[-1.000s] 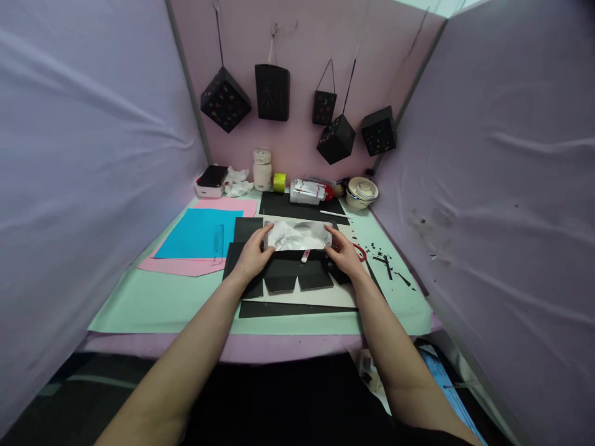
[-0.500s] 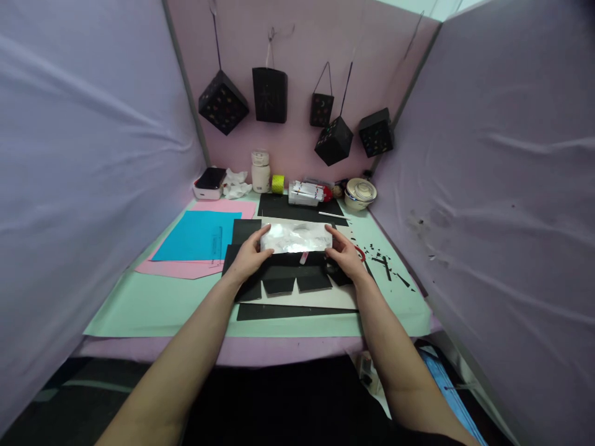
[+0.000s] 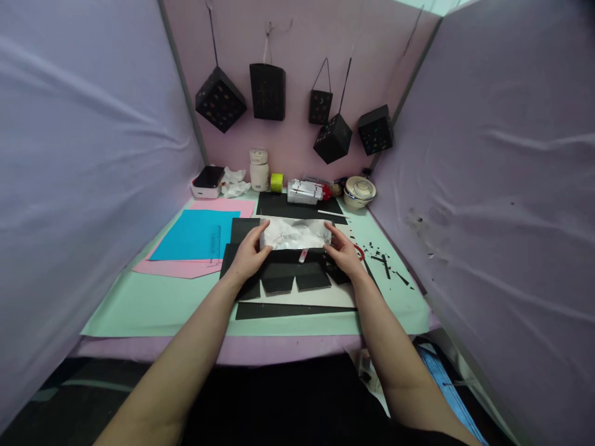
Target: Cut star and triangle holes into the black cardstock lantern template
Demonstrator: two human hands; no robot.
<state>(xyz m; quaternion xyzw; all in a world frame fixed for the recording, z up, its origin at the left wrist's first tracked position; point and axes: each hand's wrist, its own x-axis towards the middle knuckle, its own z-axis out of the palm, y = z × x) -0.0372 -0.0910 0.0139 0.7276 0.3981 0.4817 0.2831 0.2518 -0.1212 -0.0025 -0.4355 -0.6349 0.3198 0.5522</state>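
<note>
Both hands hold a long, shiny white piece with a crinkled, film-like surface (image 3: 297, 235) over the middle of the table. My left hand (image 3: 251, 253) grips its left end, thumb at the lower edge and fingers at the upper. At the right end my right hand (image 3: 341, 249) pinches it the same way. Black card with cut flaps (image 3: 277, 284) lies just below, close to both hands; whether it joins the piece I cannot tell. A small pink-and-white item (image 3: 304, 255) rests on the black card. Red scissor-like handles (image 3: 359, 251) show beside my right hand.
Blue sheets (image 3: 193, 235) and pink sheets (image 3: 162, 267) lie left with a clear ruler (image 3: 215, 243). Black scraps (image 3: 387, 266) are scattered right. A white bottle (image 3: 259, 170), yellow tape roll (image 3: 276, 182) and lidded bowl (image 3: 359, 192) stand behind. Black boxes (image 3: 333, 139) hang on the wall.
The shiny piece has tilted slightly and its glare has faded, so its crinkled white surface shows more. Both hands keep their hold at its ends.
</note>
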